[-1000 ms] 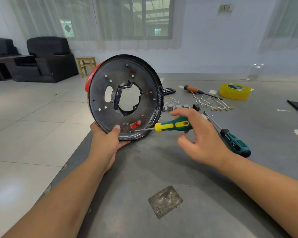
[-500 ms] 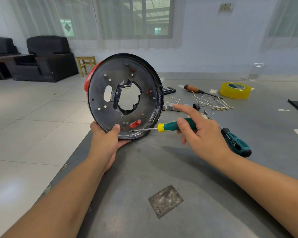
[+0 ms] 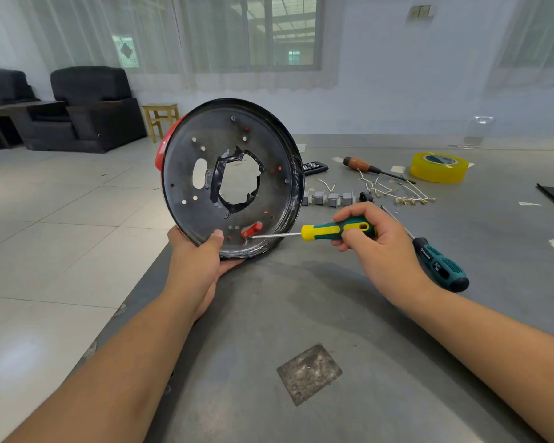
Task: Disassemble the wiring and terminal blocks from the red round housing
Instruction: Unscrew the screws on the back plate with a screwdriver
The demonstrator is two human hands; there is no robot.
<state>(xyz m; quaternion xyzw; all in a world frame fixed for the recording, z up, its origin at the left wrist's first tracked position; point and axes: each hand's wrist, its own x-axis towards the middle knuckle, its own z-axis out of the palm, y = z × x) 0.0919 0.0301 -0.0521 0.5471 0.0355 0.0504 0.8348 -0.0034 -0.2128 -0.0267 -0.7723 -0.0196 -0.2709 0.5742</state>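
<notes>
The left hand (image 3: 202, 263) is gripping the housing (image 3: 231, 177) upright by its lower rim while the right hand (image 3: 375, 247) is clasping the screwdriver (image 3: 330, 231), tip at a screw beside the left thumb.

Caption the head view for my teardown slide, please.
Left hand steadies the housing upright while right hand drives a screwdriver.

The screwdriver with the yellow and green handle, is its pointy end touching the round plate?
Touching. The head view shows the screwdriver tip meeting the round plate just below the red tab, with no gap visible.
</notes>
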